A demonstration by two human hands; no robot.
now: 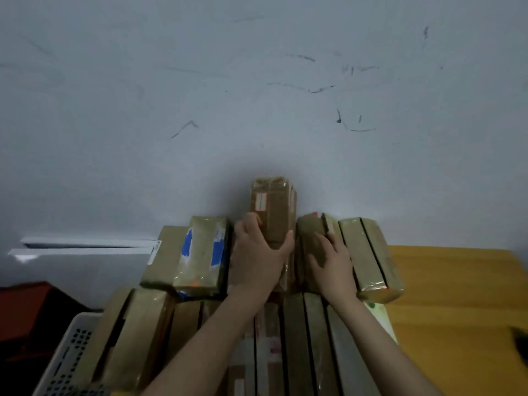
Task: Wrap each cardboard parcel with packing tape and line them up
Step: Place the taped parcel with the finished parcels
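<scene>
While the left hand [257, 254] wraps fingers and thumb round the lower half of the tall parcel [274, 207], the right hand [333, 260] lies open with straight fingers pressing the top of the neighbouring parcel [310, 234] just to its right. The tall parcel stands on end in the far row, against the wall [257, 95], rising above the parcels on either side.

It looks like a stiff, squared cardboard block with a glossy tape skin, so it should keep its shape under a squeeze but may slide in a loose hold. One hand steadies it, which suggests it is fairly light. The safest hold is probably across its two narrow faces, low down, where the left hand already is.

To its left sits a blue-marked parcel [200, 252], close beside the left hand. To the right, beyond the pressed parcel, two more taped parcels [368, 252] lean side by side. A near row of parcels [300, 338] lies under the forearms, packed edge to edge.

Room is tight: wall behind, parcels touching on both sides, so the tall parcel can really only move up or toward the person. A white perforated basket [68, 352] crowds the near left. Bare yellow table [457, 295] to the right gives the only open space.
</scene>
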